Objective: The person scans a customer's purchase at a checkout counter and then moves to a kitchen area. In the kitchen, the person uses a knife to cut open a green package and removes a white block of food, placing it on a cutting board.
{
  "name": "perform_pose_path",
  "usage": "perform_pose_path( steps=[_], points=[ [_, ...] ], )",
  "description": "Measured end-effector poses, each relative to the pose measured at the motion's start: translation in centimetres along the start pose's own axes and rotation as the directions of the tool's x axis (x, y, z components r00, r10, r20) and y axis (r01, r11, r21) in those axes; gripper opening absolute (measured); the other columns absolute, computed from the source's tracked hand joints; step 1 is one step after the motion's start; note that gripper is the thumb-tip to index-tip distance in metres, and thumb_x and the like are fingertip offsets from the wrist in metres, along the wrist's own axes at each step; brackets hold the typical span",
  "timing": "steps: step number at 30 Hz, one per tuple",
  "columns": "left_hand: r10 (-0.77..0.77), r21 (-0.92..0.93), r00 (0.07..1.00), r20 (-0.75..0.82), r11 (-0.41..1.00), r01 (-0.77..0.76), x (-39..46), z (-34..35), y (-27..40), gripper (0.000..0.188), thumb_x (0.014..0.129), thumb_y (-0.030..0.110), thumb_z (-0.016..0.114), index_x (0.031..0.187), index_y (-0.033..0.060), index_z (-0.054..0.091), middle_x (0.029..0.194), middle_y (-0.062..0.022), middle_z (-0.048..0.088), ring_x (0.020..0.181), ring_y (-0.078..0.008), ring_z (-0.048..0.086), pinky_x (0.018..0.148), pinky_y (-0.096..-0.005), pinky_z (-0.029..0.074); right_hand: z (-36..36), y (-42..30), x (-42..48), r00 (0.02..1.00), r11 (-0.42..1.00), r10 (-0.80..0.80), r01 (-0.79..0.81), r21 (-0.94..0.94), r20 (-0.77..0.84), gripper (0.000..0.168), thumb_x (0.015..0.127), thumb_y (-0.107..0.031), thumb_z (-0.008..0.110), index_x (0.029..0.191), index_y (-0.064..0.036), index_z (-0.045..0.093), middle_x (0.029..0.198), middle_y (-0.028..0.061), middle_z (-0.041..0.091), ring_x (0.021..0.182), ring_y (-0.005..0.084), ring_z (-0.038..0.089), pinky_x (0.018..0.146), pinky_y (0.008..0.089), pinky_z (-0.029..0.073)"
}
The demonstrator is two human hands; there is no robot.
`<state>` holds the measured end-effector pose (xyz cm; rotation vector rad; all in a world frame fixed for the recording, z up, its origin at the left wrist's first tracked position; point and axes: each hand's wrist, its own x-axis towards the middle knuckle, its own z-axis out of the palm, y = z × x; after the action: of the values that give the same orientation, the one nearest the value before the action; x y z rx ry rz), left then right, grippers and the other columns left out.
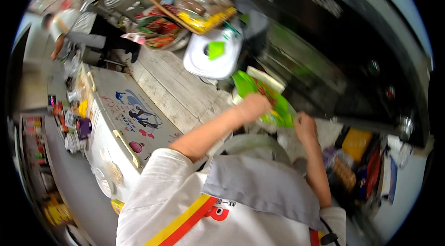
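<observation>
A bright green plastic packet (283,112) with red and yellow patches lies in front of me, beside the dark appliance. My left hand (257,107) is over its near left part, fingers curled and blurred; whether it grips anything is unclear. With its fingers closed on the packet's right edge, my right hand (306,126) is lower and to the right. A pale block-like item (267,79) rests against the packet's far side. Farther off, a white plastic lid (194,60) bears a small green piece (216,50).
A chest freezer (120,107) with a littered top runs along the left. The black appliance (323,58) fills the right. Beyond the lid are a wicker basket (167,13) of packets and a bowl of red items (161,35). A co-worker (74,27) bends at the far left.
</observation>
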<state>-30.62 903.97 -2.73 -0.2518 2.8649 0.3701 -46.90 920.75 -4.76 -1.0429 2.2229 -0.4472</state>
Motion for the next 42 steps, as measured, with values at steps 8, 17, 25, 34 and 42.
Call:
perform_pose_path(
  steps=[8, 17, 25, 34, 42],
  points=[
    [-0.025, -0.016, 0.956, -0.292, 1.000, 0.022, -2.6, 3.7, 0.3, 0.013, 0.074, 0.015, 0.056, 0.084, 0.0094, 0.062, 0.077, -0.0052, 0.064, 0.078, -0.0199, 0.063, 0.058, -0.0312, 0.052, -3.1, -26.5, 8.2, 0.578, 0.570, -0.757, 0.812, 0.123, -0.305, 0.023, 0.082, -0.007, 0.057, 0.103, 0.001, 0.057, 0.086, 0.0151, 0.058, 0.077, 0.0262, 0.058, 0.068, 0.0309, 0.045],
    [-0.240, -0.710, 0.803, -0.546, 0.641, -0.291, -4.2, 1.9, 0.4, 0.027, 0.079, 0.015, 0.048, 0.099, 0.0014, 0.060, 0.107, -0.0174, 0.059, 0.103, -0.0284, 0.055, 0.091, -0.0386, 0.041, 8.7, -43.1, 27.6, 0.794, 0.873, -0.487, 0.446, -0.196, -0.363, 0.019, 0.084, -0.008, 0.049, 0.100, 0.000, 0.055, 0.101, 0.0208, 0.058, 0.100, 0.0354, 0.056, 0.084, 0.0439, 0.046],
    [-0.150, -0.482, 0.700, -0.698, 0.821, -0.305, -1.4, 5.3, -2.0, 0.019, 0.077, 0.014, 0.051, 0.090, 0.0046, 0.060, 0.090, -0.0159, 0.061, 0.083, -0.0262, 0.059, 0.071, -0.0377, 0.046, 1.5, -40.6, 17.7, 0.622, 0.692, -0.719, 0.593, -0.412, -0.312, 0.022, 0.079, -0.012, 0.051, 0.098, -0.001, 0.053, 0.089, 0.0232, 0.060, 0.077, 0.0375, 0.062, 0.066, 0.0459, 0.051],
    [-0.152, -0.591, 0.865, -0.478, 0.785, -0.189, -1.0, 0.6, -1.9, 0.029, 0.081, 0.015, 0.054, 0.109, 0.0058, 0.057, 0.109, -0.0180, 0.056, 0.101, -0.0287, 0.054, 0.086, -0.0369, 0.044, -5.6, -16.7, -12.9, 0.833, 0.904, -0.421, 0.416, -0.093, -0.359, 0.057, 0.069, -0.012, 0.064, 0.123, -0.010, 0.046, 0.085, 0.0107, 0.057, 0.076, 0.0239, 0.060, 0.064, 0.0324, 0.050],
    [0.084, -0.128, 0.994, -0.069, 0.987, -0.092, 4.2, -1.6, -1.5, 0.037, 0.078, 0.040, 0.062, 0.099, 0.0091, 0.063, 0.086, -0.0173, 0.064, 0.079, -0.0349, 0.061, 0.068, -0.0425, 0.049, 0.9, -0.2, -30.7, 0.757, 0.814, 0.373, 0.011, 0.581, -0.537, 0.038, 0.078, -0.006, 0.055, 0.115, -0.001, 0.047, 0.078, 0.0095, 0.059, 0.060, 0.0187, 0.058, 0.055, 0.0264, 0.046]
  ],
)
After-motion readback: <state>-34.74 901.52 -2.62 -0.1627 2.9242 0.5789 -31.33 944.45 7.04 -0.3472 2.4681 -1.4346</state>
